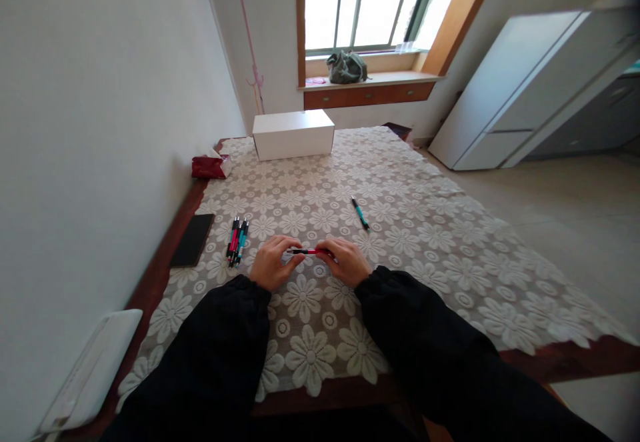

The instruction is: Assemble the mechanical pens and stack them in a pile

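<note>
Over the near part of a table (575,363), viewed remotely, my left hand (273,263) and right hand (347,262) pinch opposite ends of a red-and-black pen (311,251), which I hold between them, its long axis running left to right, neither hand clearly nearer.

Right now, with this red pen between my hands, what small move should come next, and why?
Perhaps set the red pen beside the grouped pens: your right hand grips one end, and those pens lie together just left of your left hand.
</note>
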`<act>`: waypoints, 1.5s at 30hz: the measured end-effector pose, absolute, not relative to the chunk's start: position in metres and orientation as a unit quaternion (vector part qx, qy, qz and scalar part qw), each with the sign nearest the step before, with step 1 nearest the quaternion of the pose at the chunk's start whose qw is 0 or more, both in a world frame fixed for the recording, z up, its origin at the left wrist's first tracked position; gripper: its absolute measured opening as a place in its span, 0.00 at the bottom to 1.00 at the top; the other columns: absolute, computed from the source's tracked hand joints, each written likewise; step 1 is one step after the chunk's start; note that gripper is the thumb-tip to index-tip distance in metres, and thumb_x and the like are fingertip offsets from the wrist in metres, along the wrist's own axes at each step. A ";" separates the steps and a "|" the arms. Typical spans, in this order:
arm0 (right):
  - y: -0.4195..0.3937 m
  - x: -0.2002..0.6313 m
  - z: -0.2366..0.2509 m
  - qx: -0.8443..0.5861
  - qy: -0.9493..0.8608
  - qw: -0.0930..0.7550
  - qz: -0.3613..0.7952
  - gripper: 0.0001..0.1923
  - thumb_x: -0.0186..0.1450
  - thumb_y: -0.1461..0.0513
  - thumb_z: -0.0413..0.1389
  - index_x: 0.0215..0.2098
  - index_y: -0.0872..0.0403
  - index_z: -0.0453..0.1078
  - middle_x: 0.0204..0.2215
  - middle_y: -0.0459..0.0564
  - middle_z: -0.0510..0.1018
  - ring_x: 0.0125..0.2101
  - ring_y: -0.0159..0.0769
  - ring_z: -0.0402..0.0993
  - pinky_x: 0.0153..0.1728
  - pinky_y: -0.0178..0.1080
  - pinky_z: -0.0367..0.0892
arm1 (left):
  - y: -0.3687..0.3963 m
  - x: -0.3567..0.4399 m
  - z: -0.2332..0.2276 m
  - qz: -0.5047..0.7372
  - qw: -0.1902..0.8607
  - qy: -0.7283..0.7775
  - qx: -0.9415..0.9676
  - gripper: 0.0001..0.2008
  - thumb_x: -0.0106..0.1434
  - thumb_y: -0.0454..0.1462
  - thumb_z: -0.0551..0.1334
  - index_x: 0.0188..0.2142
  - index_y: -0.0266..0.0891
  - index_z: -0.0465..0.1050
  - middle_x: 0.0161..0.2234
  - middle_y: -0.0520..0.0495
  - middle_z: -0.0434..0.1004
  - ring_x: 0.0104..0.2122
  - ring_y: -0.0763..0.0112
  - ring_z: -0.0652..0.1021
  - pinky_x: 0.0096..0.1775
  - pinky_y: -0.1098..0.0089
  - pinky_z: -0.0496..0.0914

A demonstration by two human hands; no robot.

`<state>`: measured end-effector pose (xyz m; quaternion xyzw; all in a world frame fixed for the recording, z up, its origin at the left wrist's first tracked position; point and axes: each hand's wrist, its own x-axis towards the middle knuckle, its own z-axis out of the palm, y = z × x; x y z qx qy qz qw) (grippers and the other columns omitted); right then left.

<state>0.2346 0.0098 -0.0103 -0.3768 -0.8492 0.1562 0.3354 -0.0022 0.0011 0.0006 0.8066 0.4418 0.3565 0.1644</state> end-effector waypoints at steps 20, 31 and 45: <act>0.011 0.235 -0.011 -0.406 -0.840 0.336 0.132 0.02 0.69 0.62 0.61 0.41 0.51 0.73 0.35 0.47 0.80 0.36 0.38 0.75 0.41 0.39 0.66 | 0.004 -0.004 -0.005 0.361 0.163 0.449 0.801 0.03 0.68 0.38 0.65 0.39 0.43 0.77 0.43 0.46 0.80 0.46 0.59 0.79 0.50 0.59 0.72; 0.014 0.236 -0.015 -0.429 -0.831 0.322 0.149 0.07 0.69 0.64 0.61 0.46 0.51 0.72 0.40 0.49 0.80 0.40 0.40 0.76 0.44 0.41 0.67 | 0.002 -0.002 0.002 0.402 0.193 0.492 0.748 0.08 0.68 0.40 0.63 0.33 0.41 0.76 0.38 0.46 0.80 0.41 0.62 0.79 0.46 0.63 0.71; 0.017 0.237 -0.014 -0.455 -0.778 0.374 0.220 0.06 0.71 0.59 0.55 0.40 0.50 0.74 0.33 0.46 0.79 0.31 0.35 0.72 0.35 0.37 0.65 | 0.002 -0.003 0.007 0.471 0.240 0.477 0.702 0.08 0.65 0.41 0.64 0.32 0.40 0.77 0.37 0.45 0.81 0.39 0.62 0.79 0.40 0.64 0.72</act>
